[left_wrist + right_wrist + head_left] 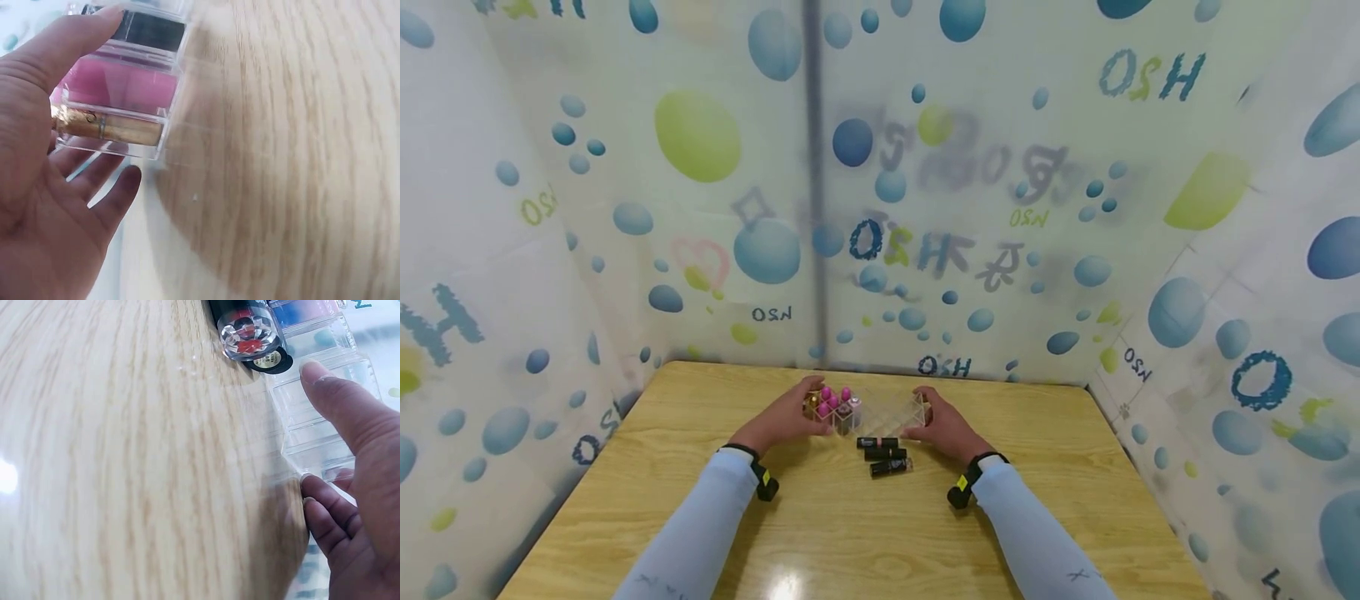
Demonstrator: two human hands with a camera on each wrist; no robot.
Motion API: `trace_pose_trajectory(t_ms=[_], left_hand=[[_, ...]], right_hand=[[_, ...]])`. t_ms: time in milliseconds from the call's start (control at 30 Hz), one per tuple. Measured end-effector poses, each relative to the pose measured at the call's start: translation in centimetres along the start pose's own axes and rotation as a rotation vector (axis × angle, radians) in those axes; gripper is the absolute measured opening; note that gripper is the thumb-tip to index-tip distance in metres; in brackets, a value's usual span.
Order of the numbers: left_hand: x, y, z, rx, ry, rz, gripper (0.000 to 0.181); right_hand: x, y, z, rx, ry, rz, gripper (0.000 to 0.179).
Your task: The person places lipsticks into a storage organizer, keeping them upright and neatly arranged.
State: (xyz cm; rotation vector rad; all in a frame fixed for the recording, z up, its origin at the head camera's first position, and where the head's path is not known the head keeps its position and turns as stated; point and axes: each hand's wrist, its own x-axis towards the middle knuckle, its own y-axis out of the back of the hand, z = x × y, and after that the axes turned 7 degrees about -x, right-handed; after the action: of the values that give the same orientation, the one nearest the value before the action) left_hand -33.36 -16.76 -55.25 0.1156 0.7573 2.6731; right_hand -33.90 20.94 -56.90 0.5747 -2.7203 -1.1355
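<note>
Conceivably, toward the far edge of the tabletop (835,521), the transparent organizer (883,410) might tilt if raised unevenly, since its visible contents crowd the left end. The left hand (782,417) curls thumb and fingers round that end; the right hand (952,427) grips the opposite one similarly. Pulled nearer, the organizer could set rolling the three black tubes (885,454) just in front. Its compartments hold pink tubes (824,409) and a gold tube (131,129).

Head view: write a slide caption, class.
Left grip and right grip hold a clear organizer by its ends, three dark tubes nearby on a table.
</note>
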Motion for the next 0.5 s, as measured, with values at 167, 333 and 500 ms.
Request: trace_pose_trajectory(t_ms=[167,333,500], left_hand=[[0.15,-0.14,-0.29,0.005,0.009,-0.028,0.094],[0.53,-0.14,-0.46,0.021,0.011,-0.021,0.081],[0.83,-0.05,-0.55,0.038,0.013,-0.010,0.074]], right_hand=[[-0.21,-0.25,-0.15,-0.003,-0.005,-0.003,0.085],[-0.10,-0.19,-0.18,-0.008,-0.012,-0.005,0.085],[0.23,-0.03,0.00,-0.023,-0.016,-0.001,0.086]])
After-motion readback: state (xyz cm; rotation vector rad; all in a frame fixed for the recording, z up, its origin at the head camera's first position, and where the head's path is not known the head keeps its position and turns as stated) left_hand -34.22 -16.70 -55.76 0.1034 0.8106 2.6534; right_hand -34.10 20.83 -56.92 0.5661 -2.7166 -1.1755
